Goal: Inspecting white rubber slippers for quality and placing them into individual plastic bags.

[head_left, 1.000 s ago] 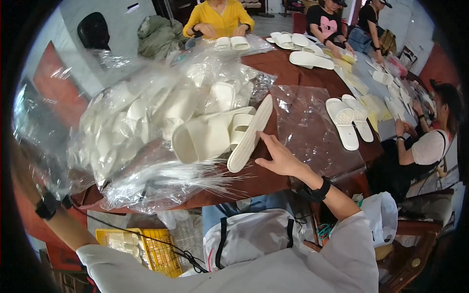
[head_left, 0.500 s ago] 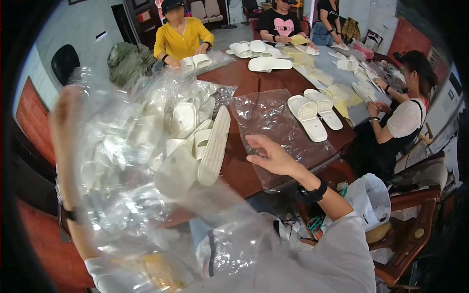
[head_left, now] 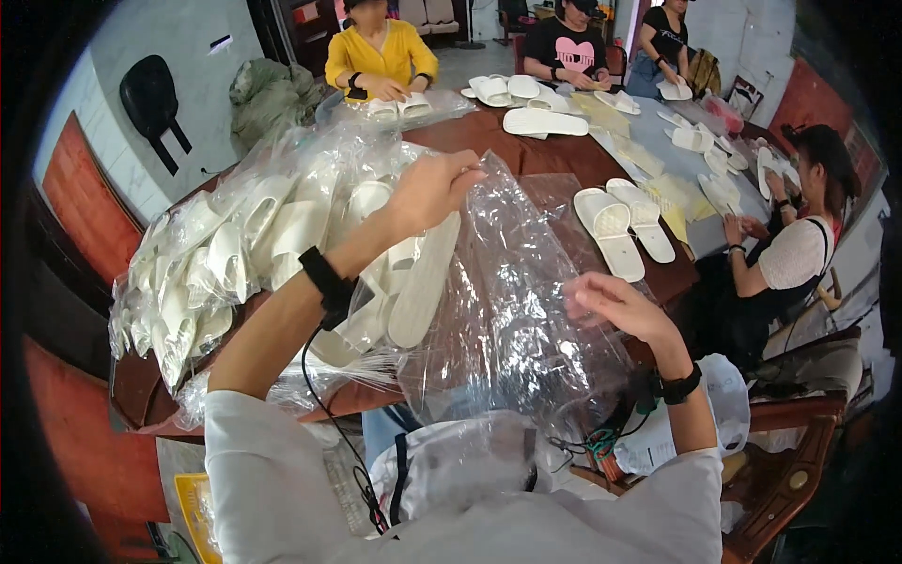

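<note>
My left hand (head_left: 434, 193) is closed on the upper corner of a clear plastic bag (head_left: 507, 320), which hangs down in front of me over the table edge. Beside the bag's right edge, my right hand (head_left: 615, 305) has loosely bent fingers, apart, and seems to hold nothing. To the right, a pair of white slide sandals (head_left: 620, 230) lies on the table. Just left of the hanging bag, a white slide sandal (head_left: 423, 287) rests on its side, partly behind my left forearm. A heap of white slide sandals in clear plastic (head_left: 272, 216) covers the table's left part.
Across the brown table (head_left: 479, 141) a person in yellow (head_left: 381, 61) handles sandals. Several other people sit or stand around the far and right sides. More white sandals (head_left: 545, 122) and yellow sheets (head_left: 672, 197) lie there. A wooden chair (head_left: 789, 451) stands at my right.
My left hand has come from the far left to the middle, bringing the clear bag over in front of me. My right hand has shifted slightly right. The view has turned a little.
</note>
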